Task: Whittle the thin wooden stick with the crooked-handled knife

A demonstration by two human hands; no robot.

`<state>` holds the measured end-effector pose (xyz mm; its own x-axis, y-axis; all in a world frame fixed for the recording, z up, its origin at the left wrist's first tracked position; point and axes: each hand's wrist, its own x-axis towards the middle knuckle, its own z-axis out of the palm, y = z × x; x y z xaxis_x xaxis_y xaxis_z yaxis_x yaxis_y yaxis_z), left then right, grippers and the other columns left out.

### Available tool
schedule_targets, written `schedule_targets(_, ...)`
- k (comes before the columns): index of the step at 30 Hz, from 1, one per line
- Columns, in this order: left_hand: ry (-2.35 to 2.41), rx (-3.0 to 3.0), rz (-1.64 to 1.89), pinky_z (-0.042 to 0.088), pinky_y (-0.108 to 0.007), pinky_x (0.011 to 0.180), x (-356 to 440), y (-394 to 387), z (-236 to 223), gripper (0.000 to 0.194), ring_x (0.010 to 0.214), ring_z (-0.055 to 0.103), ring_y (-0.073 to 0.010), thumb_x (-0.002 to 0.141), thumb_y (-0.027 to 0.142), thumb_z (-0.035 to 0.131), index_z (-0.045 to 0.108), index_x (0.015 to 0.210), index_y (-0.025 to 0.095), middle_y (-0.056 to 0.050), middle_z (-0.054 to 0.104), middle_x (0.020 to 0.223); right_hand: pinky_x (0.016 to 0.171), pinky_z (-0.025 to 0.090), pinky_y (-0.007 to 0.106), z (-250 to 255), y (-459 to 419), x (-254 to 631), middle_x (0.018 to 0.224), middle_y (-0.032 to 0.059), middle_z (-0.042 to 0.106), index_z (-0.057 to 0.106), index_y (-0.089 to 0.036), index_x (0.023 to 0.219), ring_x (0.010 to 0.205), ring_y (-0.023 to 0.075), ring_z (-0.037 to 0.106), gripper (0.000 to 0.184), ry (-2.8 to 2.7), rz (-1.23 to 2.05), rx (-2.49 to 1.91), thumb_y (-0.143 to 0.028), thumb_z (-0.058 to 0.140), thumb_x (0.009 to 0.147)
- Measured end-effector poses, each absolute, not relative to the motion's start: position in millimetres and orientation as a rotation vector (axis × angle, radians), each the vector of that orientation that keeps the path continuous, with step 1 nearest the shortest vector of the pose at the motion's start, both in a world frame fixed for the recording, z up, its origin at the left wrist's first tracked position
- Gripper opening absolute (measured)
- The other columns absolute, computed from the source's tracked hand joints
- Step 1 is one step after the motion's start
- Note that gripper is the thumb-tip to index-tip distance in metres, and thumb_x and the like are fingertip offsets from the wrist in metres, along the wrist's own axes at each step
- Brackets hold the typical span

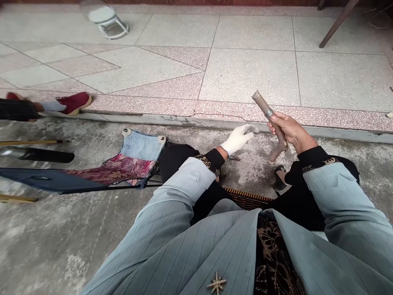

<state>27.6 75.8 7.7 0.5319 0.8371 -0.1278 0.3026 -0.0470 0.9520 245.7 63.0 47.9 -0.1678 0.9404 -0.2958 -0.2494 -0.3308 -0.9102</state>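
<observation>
My right hand (287, 128) is wrapped round a crooked wooden stick (278, 149) with a straight, tube-like upper end. Wire binds it just above my fingers, and its lower end bends toward the ground. My left hand (239, 138), in a white knitted glove, hangs to the left of the stick without touching it. Its fingers are partly bent and slightly apart, with blurred tips, and nothing shows in them. Beneath the glove is a small dark pointed thing (235, 158), too little of it visible to name.
A raised tiled step (245, 78) runs across in front of my knees. Left of me stands a low fabric folding chair (132, 164). Farther left are a dark cylinder (46, 155) and a person's red shoe (75, 102). A white stool (109, 22) stands on the tiles.
</observation>
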Motion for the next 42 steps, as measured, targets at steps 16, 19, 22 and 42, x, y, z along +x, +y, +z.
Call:
schedule_targets(16,0.546,0.934,0.332,0.05,-0.022,0.05,14,76,7,0.039,0.047,0.058,-0.0077,0.076,0.044,0.077,0.065,0.096,0.012,-0.001,0.065,0.068,0.055,0.043,0.021,62,54,250,0.067,-0.0022,0.055,0.065,-0.019,0.106,0.058,0.0097,0.049,0.04,-1.215,1.862,-0.979,-0.043,0.077,0.077)
schedule_targets(19,0.479,0.89,0.305,0.05,-0.023,0.046,13,74,1,0.041,0.044,0.057,-0.0096,0.073,0.047,0.078,0.064,0.09,0.012,0.0,0.063,0.062,0.057,0.043,0.021,64,53,251,0.068,-0.0019,0.055,0.065,-0.018,0.106,0.059,0.0096,0.049,0.043,-1.279,1.904,-0.919,-0.046,0.077,0.077)
schedule_targets(22,0.42,0.874,0.257,0.049,-0.025,0.044,13,74,-1,0.042,0.041,0.057,-0.0119,0.069,0.048,0.08,0.062,0.083,0.012,-0.001,0.064,0.059,0.057,0.043,0.022,63,53,252,0.068,-0.0016,0.055,0.065,-0.017,0.105,0.058,0.0092,0.048,0.045,-1.326,1.934,-0.891,-0.049,0.077,0.076)
schedule_targets(42,1.372,2.208,0.476,0.043,-0.027,0.068,29,86,20,0.021,0.079,0.063,-0.017,0.094,0.032,0.049,0.061,0.094,0.015,-0.007,0.067,0.086,0.046,0.047,0.02,43,58,232,0.066,-0.0026,0.058,0.06,-0.021,0.098,0.052,0.0095,0.052,0.031,-0.766,1.632,-1.238,-0.036,0.078,0.078)
